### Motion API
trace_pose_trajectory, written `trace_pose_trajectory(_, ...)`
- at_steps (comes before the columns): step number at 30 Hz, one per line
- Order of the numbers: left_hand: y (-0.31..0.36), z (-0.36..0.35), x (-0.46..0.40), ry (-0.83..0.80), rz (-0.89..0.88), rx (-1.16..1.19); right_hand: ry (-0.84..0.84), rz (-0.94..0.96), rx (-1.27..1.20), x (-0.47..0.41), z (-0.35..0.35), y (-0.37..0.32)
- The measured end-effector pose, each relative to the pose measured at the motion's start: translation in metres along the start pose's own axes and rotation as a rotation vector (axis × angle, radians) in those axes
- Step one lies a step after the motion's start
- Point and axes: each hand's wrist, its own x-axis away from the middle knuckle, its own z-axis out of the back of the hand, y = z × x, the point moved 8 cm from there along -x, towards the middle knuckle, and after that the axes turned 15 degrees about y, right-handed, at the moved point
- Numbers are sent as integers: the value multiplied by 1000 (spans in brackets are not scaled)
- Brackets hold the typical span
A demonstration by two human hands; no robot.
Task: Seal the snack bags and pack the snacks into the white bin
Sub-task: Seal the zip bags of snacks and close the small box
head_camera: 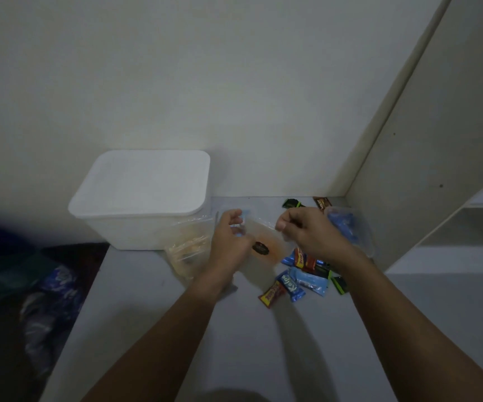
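Both hands hold one clear zip bag (265, 245) with orange snacks and a dark piece inside, lifted just above the grey table (234, 338). My left hand (230, 242) pinches its top left corner. My right hand (307, 233) pinches its top right corner. The white bin (144, 198) stands at the back left with its lid on. A second clear bag of orange snacks (186, 246) lies in front of the bin, left of my left hand. A clear bag with blue snacks (350, 227) lies behind my right hand.
Several loose wrapped candies (301, 281) lie on the table below my right wrist, and two more (307, 203) sit near the back wall. A white shelf unit (437, 198) stands on the right. Dark bundles (31, 285) lie off the table's left edge.
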Motion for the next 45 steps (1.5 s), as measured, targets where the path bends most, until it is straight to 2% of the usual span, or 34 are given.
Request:
trace_pose_trajectory(2,-14,0,7,-96,49,32,-9,-26,-84,-2,-5,3)
trace_pose_trajectory(3,-22,4,9,-89,95,65,17,-68,-154,-3,-7,7)
trace_pose_trajectory(5,-38,16,12,-24,182,113,34,-197,-254,-3,-17,21)
trace_pose_trajectory(7,-52,26,16,35,250,138,-40,-281,-279,1,-37,37)
trace_pose_trajectory(10,-77,44,20,129,337,129,-181,-308,-285,15,-73,51)
trace_pose_trajectory(13,-105,63,23,233,356,51,-207,-320,-307,23,-103,63)
trace_pose_trajectory(17,-145,76,25,257,409,-7,-117,-305,-235,20,-131,74)
trace_pose_trajectory(22,-146,82,30,239,413,-91,-100,-217,-4,15,-150,81)
trace_pose_trajectory(27,-139,79,24,259,266,-183,-63,-232,68,11,-149,87)
trace_pose_trajectory(29,-127,80,24,317,184,-257,-52,-256,49,9,-146,92)
trace_pose_trajectory(35,-65,64,25,488,-298,-396,-61,-330,-37,-1,-126,108)
trace_pose_trajectory(37,-46,48,26,471,-436,-434,-41,-356,-59,-6,-111,117)
trace_pose_trajectory(40,-26,19,25,412,-549,-486,-5,-396,-60,-14,-85,131)
trace_pose_trajectory(43,-19,-16,23,286,-585,-432,38,-434,-39,-19,-55,148)
trace_pose_trajectory(45,-24,-45,19,157,-535,-403,92,-474,-27,-21,-33,164)
